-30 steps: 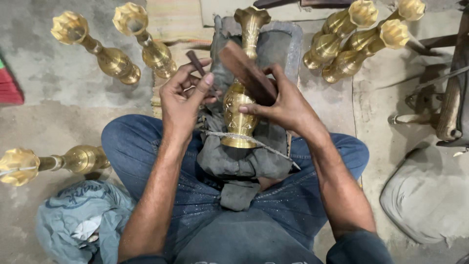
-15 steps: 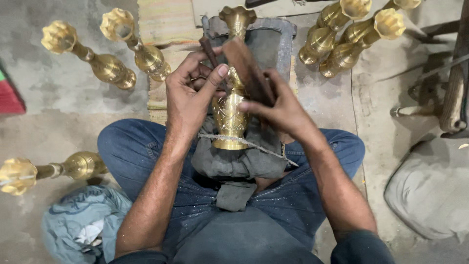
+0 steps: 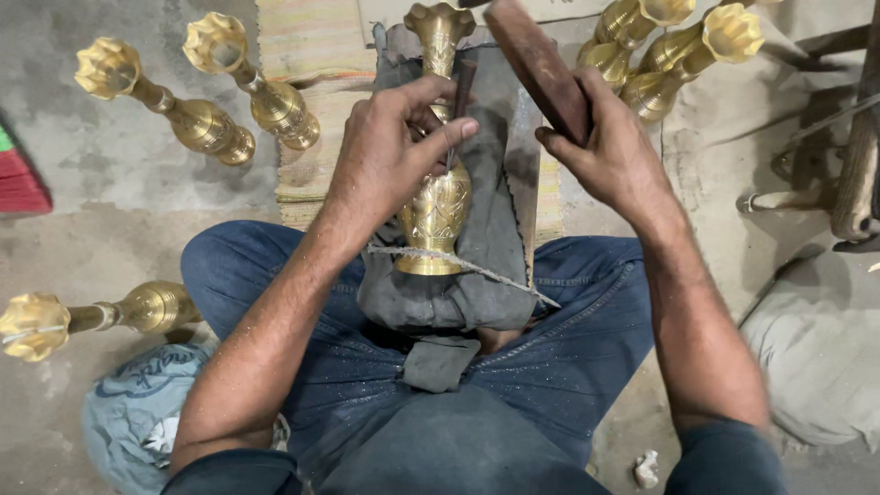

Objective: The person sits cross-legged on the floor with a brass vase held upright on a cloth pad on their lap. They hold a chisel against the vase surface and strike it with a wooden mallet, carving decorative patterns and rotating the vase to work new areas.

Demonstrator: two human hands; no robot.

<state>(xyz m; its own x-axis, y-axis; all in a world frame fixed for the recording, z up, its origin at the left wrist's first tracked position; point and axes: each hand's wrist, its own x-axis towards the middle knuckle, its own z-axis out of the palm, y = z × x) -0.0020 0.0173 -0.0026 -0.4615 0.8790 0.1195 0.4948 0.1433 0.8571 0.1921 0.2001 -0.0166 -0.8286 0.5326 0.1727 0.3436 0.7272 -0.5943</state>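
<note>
Raised since the earlier frames: the wooden mallet (image 3: 541, 69), which half a second before lay low against the vase body, now stood lifted up and to the right, clear of the metal. Right hand (image 3: 610, 151) was clenched around its lower end, thumb pointing left. Left hand (image 3: 394, 147) had kept its place on the brass vase (image 3: 438, 197), fingers and thumb pinching a thin dark chisel (image 3: 458, 101) whose tip met the vase's neck.

Vase position: lying along the person's lap, base toward the body, fluted mouth pointing away. It rested on a dark grey cloth pad (image 3: 495, 275) spread over the crossed legs in blue jeans (image 3: 568, 312). A pale cord (image 3: 477, 269) ran across the pad just below the vase base. Engraved pattern visible on the vase belly.

Count of other brass vases on the floor: two lying side by side at upper left (image 3: 206, 119), one alone at lower left (image 3: 101, 316), and a cluster at upper right (image 3: 660, 46), where I counted at least three; overlap and the frame edge prevented an exact number. With the worked one, seven or more in total.

Surroundings: woven striped mat (image 3: 307, 119) under the pad's far end, on a grey concrete floor (image 3: 101, 234). Bundled blue cloth (image 3: 137, 408) beside the left knee. Grey sack (image 3: 816, 357) at lower right. Wooden stool legs (image 3: 857, 156) at right edge. Red object (image 3: 20, 179), partly cut off, at left edge.
</note>
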